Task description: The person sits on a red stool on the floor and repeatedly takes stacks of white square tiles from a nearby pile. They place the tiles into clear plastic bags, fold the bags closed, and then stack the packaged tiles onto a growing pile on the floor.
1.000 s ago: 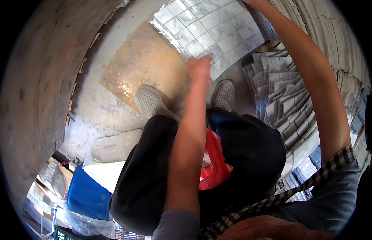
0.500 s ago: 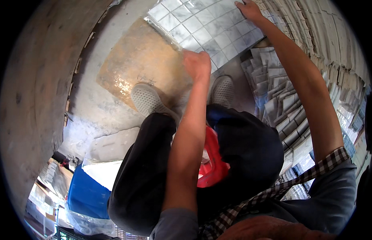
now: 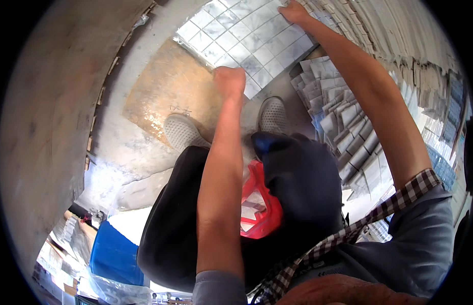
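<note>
A mosaic tile sheet (image 3: 241, 38) of grey-veined white squares lies in front of my feet, partly over a tan board (image 3: 168, 86). My left hand (image 3: 230, 82) is closed at its near left corner. Farther off, my right hand (image 3: 294, 12) has its fingers closed on the right edge of the same sheet. How the fingertips sit on the sheet is hidden from above.
Fanned stacks of tile sheets (image 3: 343, 122) lie on the right, with tall piles (image 3: 384, 35) behind them. A red plastic stool (image 3: 273, 208) shows between my legs. At lower left stands a blue bin (image 3: 114, 254); a large brown panel (image 3: 43, 101) fills the left side.
Both hands and the tile sheet have shifted to the left, so the sheet covers more of the tan board. The grip of both hands looks the same.
</note>
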`<action>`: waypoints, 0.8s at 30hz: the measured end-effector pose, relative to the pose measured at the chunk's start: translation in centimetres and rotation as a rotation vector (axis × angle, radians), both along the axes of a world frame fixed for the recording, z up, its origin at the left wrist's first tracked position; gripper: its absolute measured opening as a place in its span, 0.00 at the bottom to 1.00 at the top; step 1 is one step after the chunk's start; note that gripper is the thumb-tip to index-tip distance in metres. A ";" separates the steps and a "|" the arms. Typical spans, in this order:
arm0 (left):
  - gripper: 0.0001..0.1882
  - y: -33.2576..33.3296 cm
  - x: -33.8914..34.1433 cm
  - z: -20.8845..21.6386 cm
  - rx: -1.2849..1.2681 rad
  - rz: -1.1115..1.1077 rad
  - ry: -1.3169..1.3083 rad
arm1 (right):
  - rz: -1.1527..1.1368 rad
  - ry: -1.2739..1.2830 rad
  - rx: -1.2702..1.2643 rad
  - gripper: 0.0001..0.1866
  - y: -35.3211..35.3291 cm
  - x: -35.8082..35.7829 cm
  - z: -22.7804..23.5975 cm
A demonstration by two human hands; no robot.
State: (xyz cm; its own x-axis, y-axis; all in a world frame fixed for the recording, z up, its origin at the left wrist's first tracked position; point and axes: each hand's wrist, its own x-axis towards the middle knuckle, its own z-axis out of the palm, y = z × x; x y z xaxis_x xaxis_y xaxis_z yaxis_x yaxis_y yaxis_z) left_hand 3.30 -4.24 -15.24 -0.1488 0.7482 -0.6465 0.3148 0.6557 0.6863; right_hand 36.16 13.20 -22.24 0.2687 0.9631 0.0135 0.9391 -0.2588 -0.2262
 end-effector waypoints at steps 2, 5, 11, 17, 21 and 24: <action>0.18 0.2 -1.3 2.8 0.054 -0.043 0.082 | 0.023 -0.017 -0.081 0.30 -0.1 -1.0 2.2; 0.22 -0.2 -5.4 7.6 0.261 0.049 0.224 | 0.380 0.097 -0.351 0.13 -1.8 -10.2 8.9; 0.22 -0.6 -10.9 21.9 0.606 -0.019 -0.155 | 0.528 0.480 -0.381 0.13 -8.9 -23.8 20.9; 0.19 -12.8 -21.1 31.4 0.779 0.159 -0.131 | 0.823 0.626 -0.279 0.17 -20.7 -30.8 30.1; 0.20 -24.1 -33.5 18.8 0.591 0.440 0.277 | 0.880 0.455 -0.072 0.14 -26.2 -31.8 28.2; 0.25 -34.2 -38.1 8.4 0.374 0.334 0.678 | 0.896 0.458 0.008 0.14 -26.1 -31.3 26.9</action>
State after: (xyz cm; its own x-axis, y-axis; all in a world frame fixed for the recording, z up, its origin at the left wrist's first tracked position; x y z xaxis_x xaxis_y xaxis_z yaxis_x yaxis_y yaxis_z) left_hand -34.76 -38.42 -6.86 -0.6669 0.7431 -0.0554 0.5673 0.5545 0.6088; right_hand 4.83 -12.93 4.66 -0.5739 0.8130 0.0982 0.6087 0.5037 -0.6130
